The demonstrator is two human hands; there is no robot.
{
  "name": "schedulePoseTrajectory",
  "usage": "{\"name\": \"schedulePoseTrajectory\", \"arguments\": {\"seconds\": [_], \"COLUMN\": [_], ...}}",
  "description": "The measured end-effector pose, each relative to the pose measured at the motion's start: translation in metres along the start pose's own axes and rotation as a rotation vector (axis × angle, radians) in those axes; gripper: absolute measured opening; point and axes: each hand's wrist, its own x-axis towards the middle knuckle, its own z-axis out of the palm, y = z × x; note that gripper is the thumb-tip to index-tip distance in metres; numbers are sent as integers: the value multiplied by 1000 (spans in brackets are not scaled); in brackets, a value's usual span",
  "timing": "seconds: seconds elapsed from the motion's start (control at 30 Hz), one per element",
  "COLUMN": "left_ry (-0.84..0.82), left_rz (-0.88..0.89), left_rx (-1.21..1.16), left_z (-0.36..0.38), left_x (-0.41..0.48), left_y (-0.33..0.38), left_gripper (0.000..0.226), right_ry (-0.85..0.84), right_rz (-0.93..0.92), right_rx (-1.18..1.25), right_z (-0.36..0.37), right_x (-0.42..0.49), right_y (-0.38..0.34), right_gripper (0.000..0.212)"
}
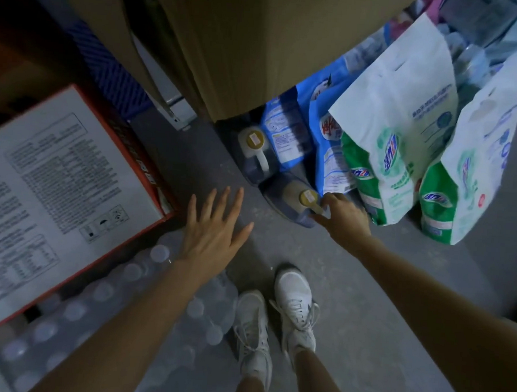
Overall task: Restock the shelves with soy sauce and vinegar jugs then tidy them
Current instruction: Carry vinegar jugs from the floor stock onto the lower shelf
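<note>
Two dark jugs with yellow caps stand on the grey floor under a big cardboard box. The far jug (255, 153) has a pale handle facing me. The near jug (290, 199) is tilted towards me, and my right hand (344, 217) curls its fingers round the handle beside the cap. My left hand (215, 228) hovers over the floor left of the near jug, fingers spread and straight, holding nothing.
A red-edged carton (51, 191) with a white printed top sits at left, over a shrink-wrapped pack of clear bottles (120, 302). Blue bags (287, 131) and green-white bags (398, 137) lean at right. A large cardboard box (244, 45) overhangs the jugs. My white shoes (275, 316) stand on the floor.
</note>
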Motion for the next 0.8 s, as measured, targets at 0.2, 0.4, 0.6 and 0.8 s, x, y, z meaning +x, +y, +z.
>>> {"name": "schedulePoseTrajectory", "arguments": {"seconds": [0.2, 0.4, 0.6, 0.8], "left_ry": [-44, -5, -77, -131], "left_rz": [16, -3, 0, 0], "left_rx": [-15, -60, -70, -47], "left_z": [18, 21, 19, 0], "left_x": [-3, -7, -14, -20], "left_y": [-1, -3, -7, -16], "left_gripper": [72, 69, 68, 76], "right_ry": [78, 27, 38, 25], "right_rz": [-70, -105, -88, -101], "right_rx": [175, 339, 324, 323], "right_z": [7, 6, 9, -6], "right_x": [3, 6, 8, -2], "right_y": [-1, -3, -10, -25], "right_gripper": [21, 25, 15, 18]}}
